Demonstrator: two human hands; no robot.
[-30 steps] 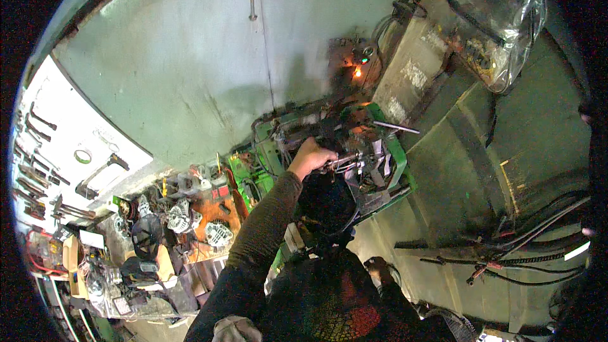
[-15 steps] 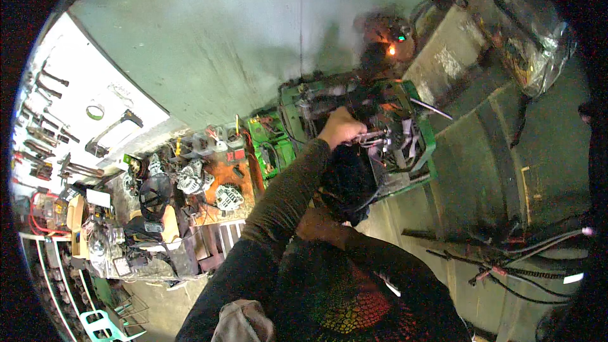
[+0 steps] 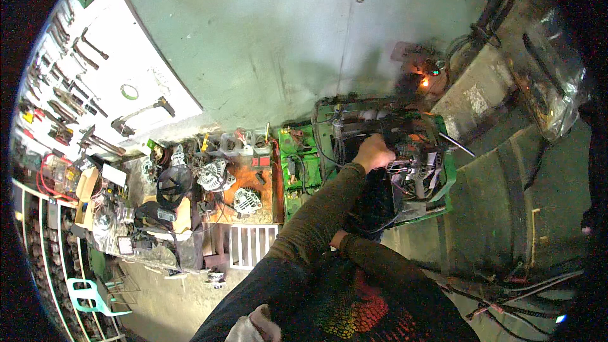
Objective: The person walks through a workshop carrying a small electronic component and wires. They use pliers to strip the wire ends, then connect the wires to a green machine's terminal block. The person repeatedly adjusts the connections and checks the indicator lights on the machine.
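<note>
My left hand [image 3: 375, 153] is closed over the middle of an open green-framed machine [image 3: 448, 180], among its dark and metal parts. Whatever its fingers grip is hidden. Just right of the fingers are metallic parts and wires [image 3: 415, 168]. A black object [image 3: 373, 199], too dark to name, lies below that hand at the machine's near side. My right hand [image 3: 339, 239] is close to my body beside the left forearm; its fingers are mostly hidden, and I cannot tell what it touches.
Left of the machine, a workbench holds alternators [image 3: 247, 201], a black round frame [image 3: 174, 187] and green casings [image 3: 296, 141]. Tools hang on a white board [image 3: 136, 69]. A small orange light [image 3: 425, 82] glows behind the machine. Cables [image 3: 500, 307] lie at the lower right.
The whole view has shifted, so the machine, bench and both hands appear farther right and lower. My left hand stays closed at the machine; less of my right hand shows.
</note>
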